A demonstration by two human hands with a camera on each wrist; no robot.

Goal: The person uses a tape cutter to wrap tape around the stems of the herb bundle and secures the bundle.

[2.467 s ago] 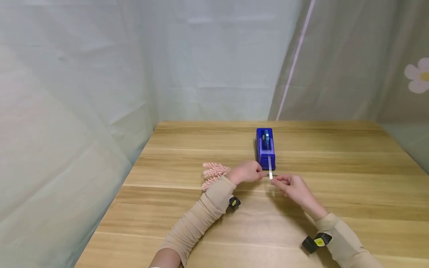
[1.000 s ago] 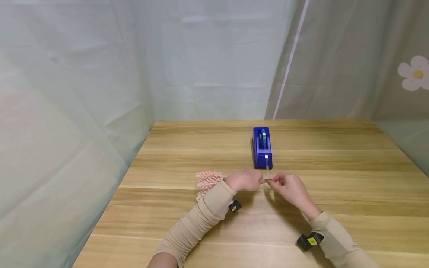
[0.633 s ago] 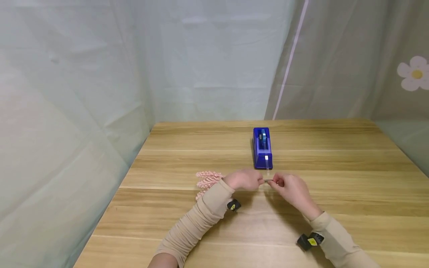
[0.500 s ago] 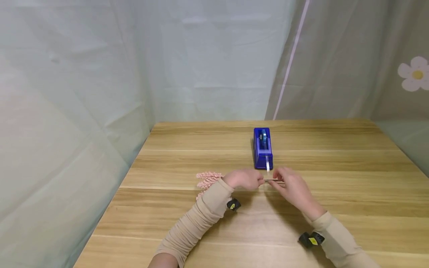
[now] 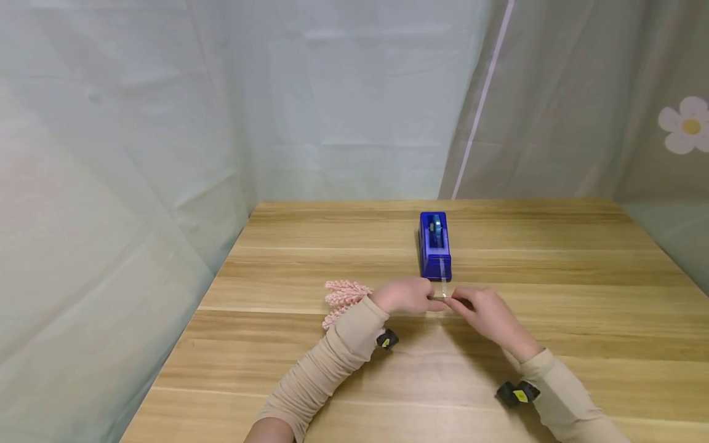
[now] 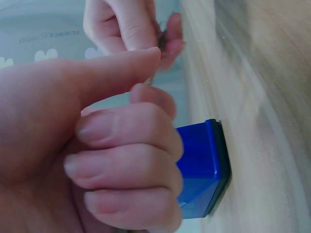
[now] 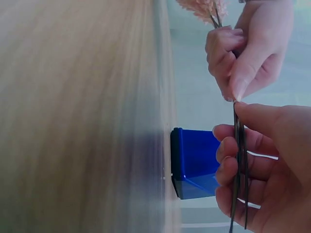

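Note:
A bunch of pink artificial flowers [image 5: 343,295] lies to the left on the wooden table [image 5: 554,258], its thin dark stems [image 5: 440,299] running right between both hands. My left hand [image 5: 416,296] pinches the stems near the blooms. My right hand [image 5: 462,303] grips the stem ends with thumb and curled fingers. A blue tape dispenser [image 5: 436,246] stands just behind the hands, and a clear tape strip [image 5: 443,284] reaches from it down to the stems. The right wrist view shows the stems [image 7: 237,145] in my right hand [image 7: 262,170], with my left hand [image 7: 248,53] and the flowers [image 7: 204,6] beyond.
Pale curtains hang close behind and to the left of the table. A beige curtain with a flower print [image 5: 687,126] is at the right. Bare wood lies to the right of the dispenser and in front of my arms.
My right hand rose beside the dispenser's front half a second ago and has come back down onto the stem ends. The left hand and the flowers have barely moved.

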